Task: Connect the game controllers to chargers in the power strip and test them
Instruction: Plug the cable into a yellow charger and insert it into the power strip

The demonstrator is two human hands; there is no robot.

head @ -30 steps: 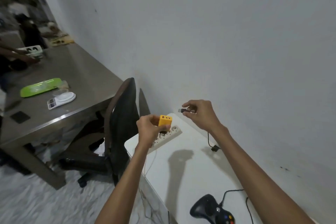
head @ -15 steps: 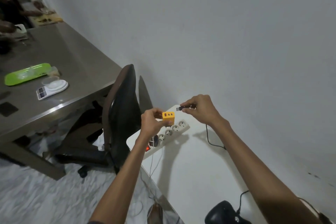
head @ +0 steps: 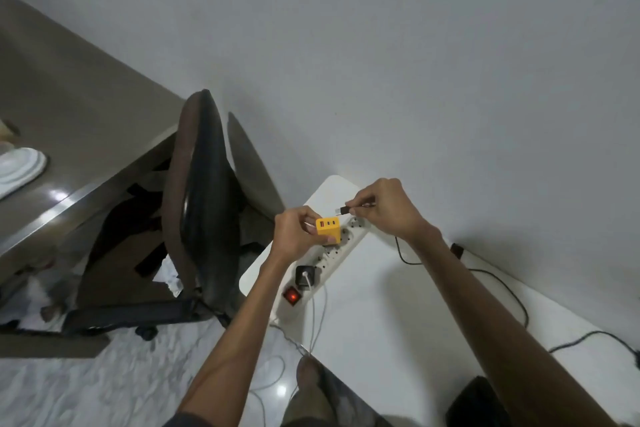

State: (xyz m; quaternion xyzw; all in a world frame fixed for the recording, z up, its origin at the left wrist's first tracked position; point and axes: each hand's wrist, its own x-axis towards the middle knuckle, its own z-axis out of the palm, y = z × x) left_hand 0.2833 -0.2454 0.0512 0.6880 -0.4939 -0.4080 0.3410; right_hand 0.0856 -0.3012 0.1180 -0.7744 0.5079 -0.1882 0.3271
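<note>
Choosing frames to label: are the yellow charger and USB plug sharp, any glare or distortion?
Head view: yellow charger and USB plug read clearly, softly lit; glare on the grey desk edge and floor; wide-angle stretch in the head view tilts the wall.

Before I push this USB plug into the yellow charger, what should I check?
1. Switch on the power strip lit red: ok.
2. Left hand grips the yellow charger: ok.
3. Charger fully seated in the strip: cannot tell, the hand hides its base.
4. Right hand pinches the USB plug, tip toward the charger: ok.
5. Plug inside a port: not ok, it is apart from the charger.
6. Plug turned the right way for the port: cannot tell.
</note>
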